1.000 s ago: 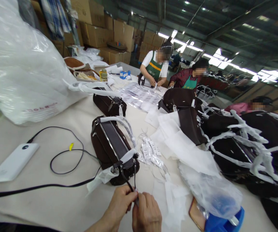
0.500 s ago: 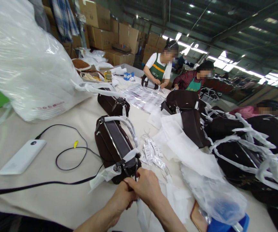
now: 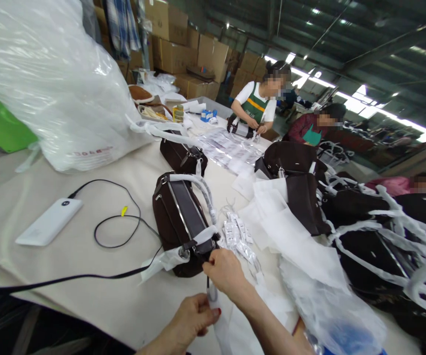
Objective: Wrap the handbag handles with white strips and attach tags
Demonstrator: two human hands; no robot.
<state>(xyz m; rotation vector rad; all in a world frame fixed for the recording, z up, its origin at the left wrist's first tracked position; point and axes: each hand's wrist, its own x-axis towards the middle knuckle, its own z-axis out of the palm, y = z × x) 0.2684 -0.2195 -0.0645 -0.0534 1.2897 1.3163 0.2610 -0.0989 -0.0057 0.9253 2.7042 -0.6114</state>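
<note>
A dark brown handbag (image 3: 174,224) with a white-wrapped handle lies on the table in front of me. At its near end my right hand (image 3: 226,271) is closed, thumb and fingers pinching the narrow black strap beside the bag. Lower down, my left hand (image 3: 193,315) is closed around the white-wrapped part of that strap (image 3: 213,295), which hangs between the two hands. A sheet of white wrap (image 3: 164,262) sticks out from the bag's left side. Silver-white tags with strings (image 3: 235,234) lie just right of the bag.
A white power bank (image 3: 48,222) with a black cable lies at left, before a large plastic sack (image 3: 76,98). Another brown bag (image 3: 178,157) stands behind. White sheets (image 3: 272,207) and piled bags (image 3: 361,241) fill the right. Two co-workers (image 3: 255,106) work across the table.
My hands have come apart: the left has moved down along the strap, while the right stays by the bag's end. The whole view has shifted slightly.
</note>
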